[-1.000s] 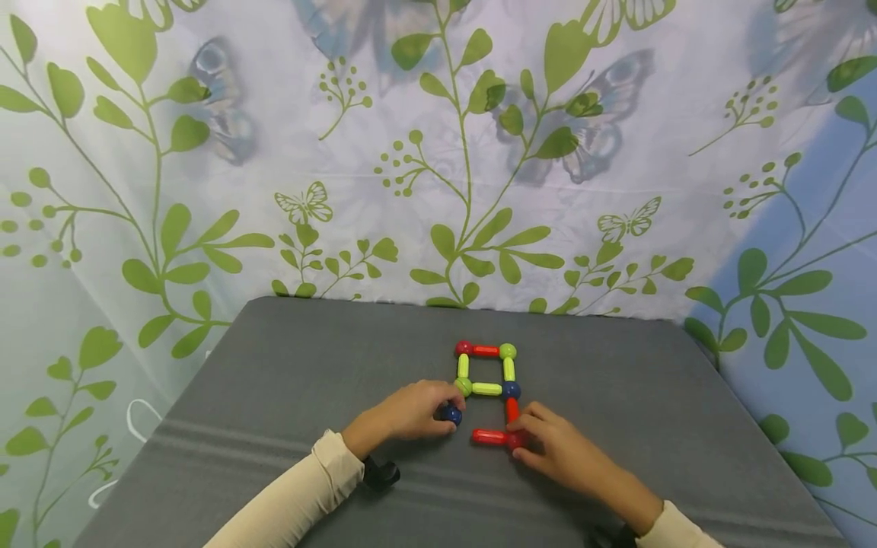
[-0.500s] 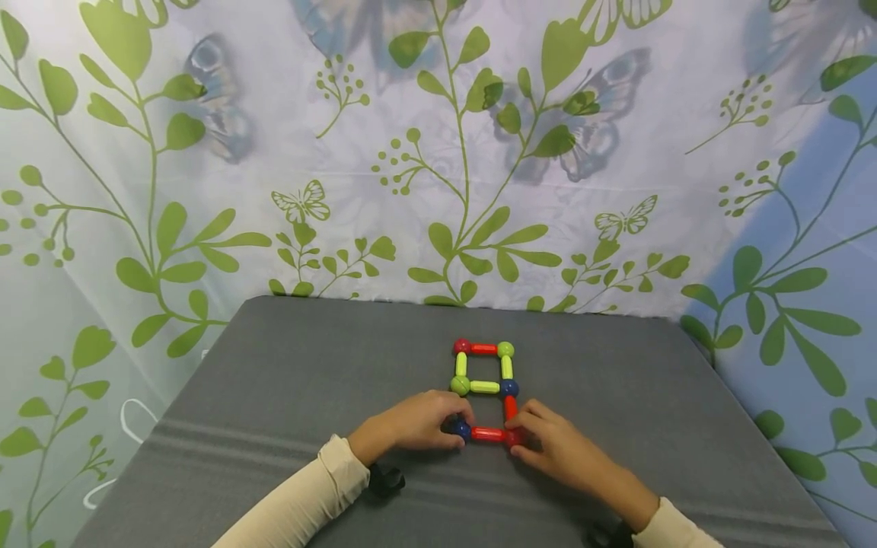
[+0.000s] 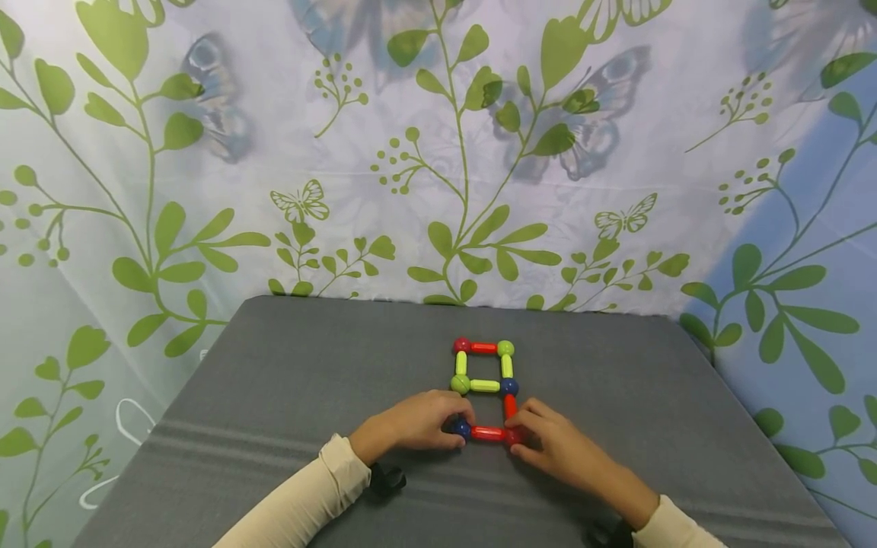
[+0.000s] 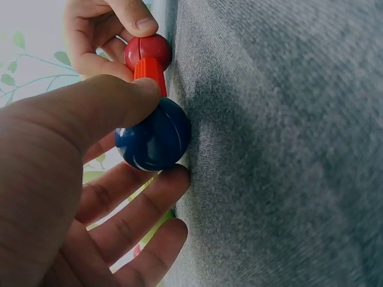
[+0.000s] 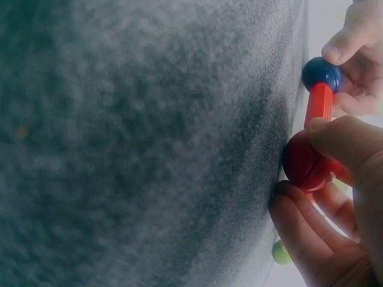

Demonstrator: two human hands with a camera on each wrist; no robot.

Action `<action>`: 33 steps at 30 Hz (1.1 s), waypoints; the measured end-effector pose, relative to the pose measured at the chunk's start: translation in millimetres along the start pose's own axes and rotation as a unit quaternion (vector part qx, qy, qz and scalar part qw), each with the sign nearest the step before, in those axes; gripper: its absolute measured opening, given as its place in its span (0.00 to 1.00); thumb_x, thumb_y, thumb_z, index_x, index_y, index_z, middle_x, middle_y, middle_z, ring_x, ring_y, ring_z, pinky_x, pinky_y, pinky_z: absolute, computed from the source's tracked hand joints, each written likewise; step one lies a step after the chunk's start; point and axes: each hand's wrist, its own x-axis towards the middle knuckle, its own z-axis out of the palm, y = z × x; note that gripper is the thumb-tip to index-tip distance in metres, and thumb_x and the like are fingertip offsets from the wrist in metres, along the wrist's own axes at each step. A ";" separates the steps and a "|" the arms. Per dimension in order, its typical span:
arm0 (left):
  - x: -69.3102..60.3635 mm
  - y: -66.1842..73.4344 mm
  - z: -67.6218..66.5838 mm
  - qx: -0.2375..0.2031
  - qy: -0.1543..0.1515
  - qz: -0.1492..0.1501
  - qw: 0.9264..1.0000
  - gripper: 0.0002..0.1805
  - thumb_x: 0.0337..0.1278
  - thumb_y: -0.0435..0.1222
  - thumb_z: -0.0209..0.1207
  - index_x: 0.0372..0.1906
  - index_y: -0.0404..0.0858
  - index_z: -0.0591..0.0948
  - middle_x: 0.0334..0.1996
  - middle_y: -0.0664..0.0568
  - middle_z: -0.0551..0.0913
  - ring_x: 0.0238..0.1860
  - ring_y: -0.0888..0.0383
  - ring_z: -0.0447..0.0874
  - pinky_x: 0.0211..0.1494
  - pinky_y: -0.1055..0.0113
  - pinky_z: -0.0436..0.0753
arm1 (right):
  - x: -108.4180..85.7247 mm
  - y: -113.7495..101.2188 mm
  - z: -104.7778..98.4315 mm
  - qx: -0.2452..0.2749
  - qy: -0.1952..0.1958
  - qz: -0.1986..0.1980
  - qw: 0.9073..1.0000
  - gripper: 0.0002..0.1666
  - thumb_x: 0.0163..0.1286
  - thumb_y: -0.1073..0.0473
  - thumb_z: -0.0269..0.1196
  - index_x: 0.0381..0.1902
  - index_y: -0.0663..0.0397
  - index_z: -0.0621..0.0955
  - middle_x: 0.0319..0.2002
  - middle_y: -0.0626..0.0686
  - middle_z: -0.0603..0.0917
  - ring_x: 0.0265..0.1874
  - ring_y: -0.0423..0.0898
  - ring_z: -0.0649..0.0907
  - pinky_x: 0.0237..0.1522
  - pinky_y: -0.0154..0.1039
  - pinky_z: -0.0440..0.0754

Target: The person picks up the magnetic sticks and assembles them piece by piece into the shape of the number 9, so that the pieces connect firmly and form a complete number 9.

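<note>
My left hand pinches a blue ball between thumb and fingers. That ball touches the left end of a red rod lying on the grey surface. At the rod's other end, a red ball is gripped by my right hand. A second red rod runs from there up to another blue ball. Beyond it lies a closed square: a red ball, a red rod, a green ball, yellow-green rods and a striped green ball.
A grey cloth-covered table carries all the pieces. Behind it hangs a curtain printed with leaves and butterflies. A white cord loop shows at the table's left edge.
My left hand has moved slightly right and toward me, bringing its blue ball against the red rod's left end. My right hand has stayed at the red ball.
</note>
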 end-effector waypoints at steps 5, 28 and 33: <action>0.8 -1.1 0.6 -0.002 -0.002 -0.001 1.000 0.14 0.60 0.41 0.70 0.50 0.48 0.83 0.44 0.64 0.80 0.42 0.69 0.75 0.51 0.70 0.76 | -0.1 -1.5 -1.6 0.002 -0.005 0.007 1.000 0.19 0.61 0.56 0.76 0.49 0.45 0.83 0.43 0.40 0.75 0.37 0.34 0.77 0.39 0.35 0.81; -0.5 3.3 0.6 -0.014 -0.008 -0.023 1.000 0.14 0.60 0.40 0.70 0.50 0.48 0.83 0.43 0.64 0.79 0.43 0.67 0.76 0.52 0.70 0.76 | -2.4 -1.0 -0.7 0.009 -0.007 0.017 1.000 0.20 0.61 0.55 0.76 0.50 0.46 0.83 0.43 0.40 0.74 0.37 0.37 0.78 0.39 0.35 0.80; 0.9 2.2 1.3 -0.006 -0.002 -0.023 1.000 0.14 0.60 0.39 0.70 0.50 0.48 0.83 0.43 0.63 0.79 0.43 0.65 0.77 0.53 0.69 0.76 | -1.5 0.6 0.8 0.009 0.004 0.011 1.000 0.20 0.60 0.56 0.76 0.50 0.45 0.83 0.42 0.40 0.74 0.37 0.38 0.78 0.39 0.35 0.80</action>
